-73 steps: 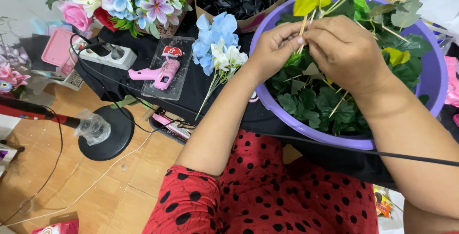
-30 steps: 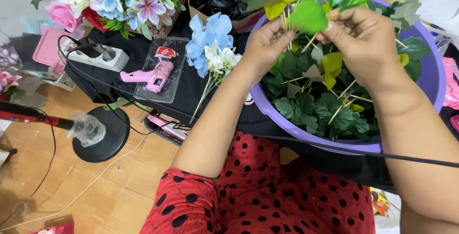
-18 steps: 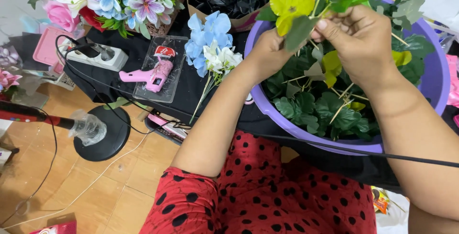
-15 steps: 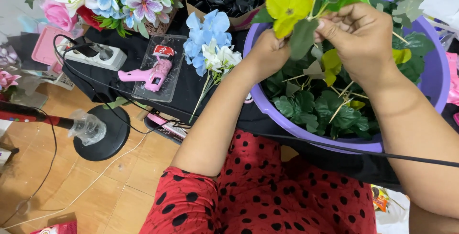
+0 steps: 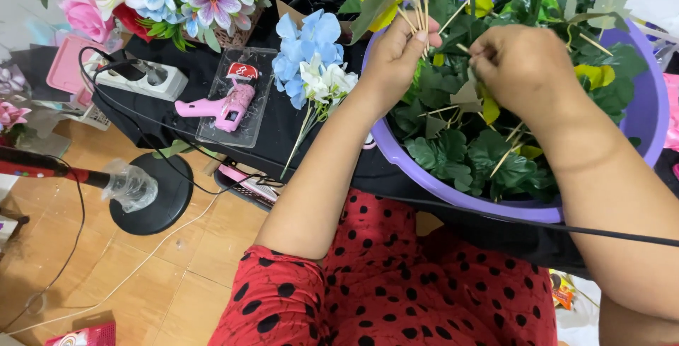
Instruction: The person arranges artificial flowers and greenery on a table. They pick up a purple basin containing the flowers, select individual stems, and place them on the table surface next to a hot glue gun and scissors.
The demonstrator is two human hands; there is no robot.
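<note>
Purple basin point(image 5: 640, 116) at the desk's near edge — left hand point(image 5: 396, 53) fingers clamp a bunch of leaf sticks point(image 5: 417, 7); right hand point(image 5: 520, 63) fingers pinch one leaf point(image 5: 468, 95) inside.

A floor of tan square tiles point(image 5: 92, 275) lies below a low table draped in black cloth point(image 5: 283, 141). A round black stand base point(image 5: 159, 194) sits on the tiles, with thin cables point(image 5: 78, 226) trailing across them. Light is soft and even.
</note>
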